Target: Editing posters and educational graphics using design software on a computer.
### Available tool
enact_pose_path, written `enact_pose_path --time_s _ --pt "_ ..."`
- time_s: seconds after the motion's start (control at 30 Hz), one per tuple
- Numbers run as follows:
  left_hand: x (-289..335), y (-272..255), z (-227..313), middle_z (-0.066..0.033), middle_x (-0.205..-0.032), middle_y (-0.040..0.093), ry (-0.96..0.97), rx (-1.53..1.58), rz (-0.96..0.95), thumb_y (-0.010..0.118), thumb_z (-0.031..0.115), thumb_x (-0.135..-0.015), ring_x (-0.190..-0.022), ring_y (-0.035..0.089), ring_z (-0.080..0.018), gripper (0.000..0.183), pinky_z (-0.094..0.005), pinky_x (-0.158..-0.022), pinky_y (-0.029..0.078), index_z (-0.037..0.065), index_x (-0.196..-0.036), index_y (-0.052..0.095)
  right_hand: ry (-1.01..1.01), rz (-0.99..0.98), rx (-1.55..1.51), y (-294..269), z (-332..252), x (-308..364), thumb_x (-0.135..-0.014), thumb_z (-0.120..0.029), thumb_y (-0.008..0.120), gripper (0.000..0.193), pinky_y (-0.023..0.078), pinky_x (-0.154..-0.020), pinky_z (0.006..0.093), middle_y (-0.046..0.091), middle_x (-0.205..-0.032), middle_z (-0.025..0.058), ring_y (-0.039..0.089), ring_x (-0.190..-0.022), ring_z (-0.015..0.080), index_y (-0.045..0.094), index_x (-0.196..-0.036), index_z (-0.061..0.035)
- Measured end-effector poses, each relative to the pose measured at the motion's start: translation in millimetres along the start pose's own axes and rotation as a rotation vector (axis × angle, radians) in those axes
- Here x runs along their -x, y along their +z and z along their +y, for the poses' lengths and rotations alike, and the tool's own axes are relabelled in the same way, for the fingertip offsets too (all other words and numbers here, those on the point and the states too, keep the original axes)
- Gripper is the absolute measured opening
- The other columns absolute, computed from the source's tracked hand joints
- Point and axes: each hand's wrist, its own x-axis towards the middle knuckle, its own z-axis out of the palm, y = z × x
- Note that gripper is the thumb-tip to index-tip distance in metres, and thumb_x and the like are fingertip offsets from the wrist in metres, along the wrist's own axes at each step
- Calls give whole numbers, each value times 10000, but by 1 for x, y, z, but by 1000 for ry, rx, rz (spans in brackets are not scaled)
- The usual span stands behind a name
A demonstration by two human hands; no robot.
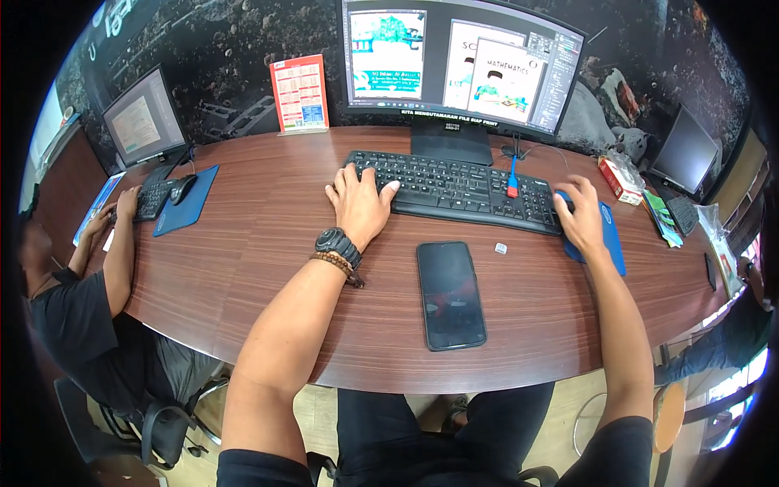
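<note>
Keyboard [458,188]: black, lying flat on the brown wooden desk [268,268] just in front of the monitor's stand; every place below is told from it
Left hand [359,204]: palm down on the keyboard's left end; fingers spread loosely over the keys, gripping nothing; a black watch [336,243] and a bead bracelet sit on the wrist
Right hand [583,217]: just off the keyboard's right end, cupped over a mouse that it hides almost wholly; the blue mouse pad [613,243] shows beneath it
Phone [450,294]: dark screen up, flat on the desk, just nearer the person than the keyboard; untouched
Monitor [462,61]: directly behind the keyboard, screen lit with several windows
Red card [299,93]: upright, behind and left of the keyboard
Second person [97,276]: well to the left, hands at another keyboard
</note>
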Motion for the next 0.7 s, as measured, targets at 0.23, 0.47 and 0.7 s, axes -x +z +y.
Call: enact_pose_path --time_s 0.23,0.47,0.7 --pt "-1 -5 3 -299 -1432 451 -34 -24 -56 621 466 -958 -1368 377 -438 599 -596 -1122 262 -20 -1307 603 175 -4 -85 -3 26 24 -880 -241 684 311 483 -980 420 602 -1219 158 599 -1139 362 698 -1132 -61" --pt "0 0 0 -286 -1435 458 -7 -28 -15 606 468 -966 -1372 365 -437 592 -637 -1116 232 -18 -1305 601 229 -42 -53 3 35 22 -850 -211 672 325 488 -983 414 623 -1204 147 605 -1143 350 700 -1147 -81" --pt "-1 4 -1 -282 -1432 459 -4 -25 -32 606 479 -965 -1377 362 -432 608 -637 -1125 225 -19 -1313 597 277 -61 -33 0 33 24 -841 -217 652 346 489 -994 424 619 -1218 142 601 -1149 354 699 -1155 -79"
